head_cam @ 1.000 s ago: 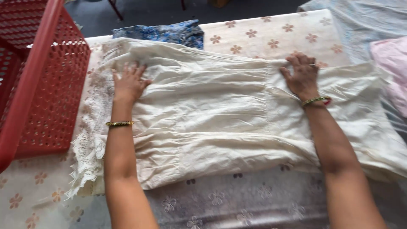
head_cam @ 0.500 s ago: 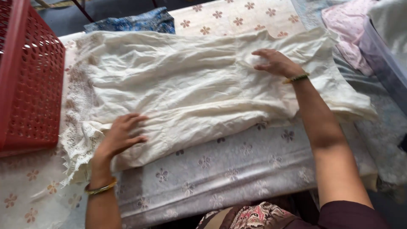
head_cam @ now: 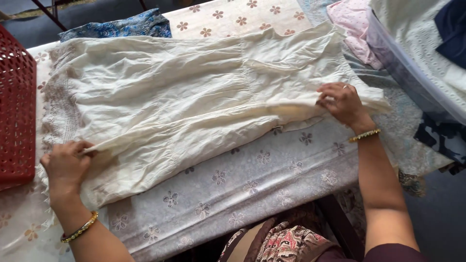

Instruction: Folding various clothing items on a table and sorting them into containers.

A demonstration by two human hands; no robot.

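Cream garment (head_cam: 194, 106), thin crinkled cotton with lace at its left hem, lies flat across the flower-printed tablecloth (head_cam: 252, 179). Left hand (head_cam: 65, 165) pinches the near lace corner, fingers closed on cloth; right hand (head_cam: 342, 102) grips the near edge at the opposite end. Likely best handled by lifting both ends evenly, keeping the edge taut. Red perforated basket (head_cam: 17, 121) sits left.

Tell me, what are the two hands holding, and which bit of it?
Both pinch the cream garment by its near edge: the left hand at the lace-trimmed end, the right hand at the other end.
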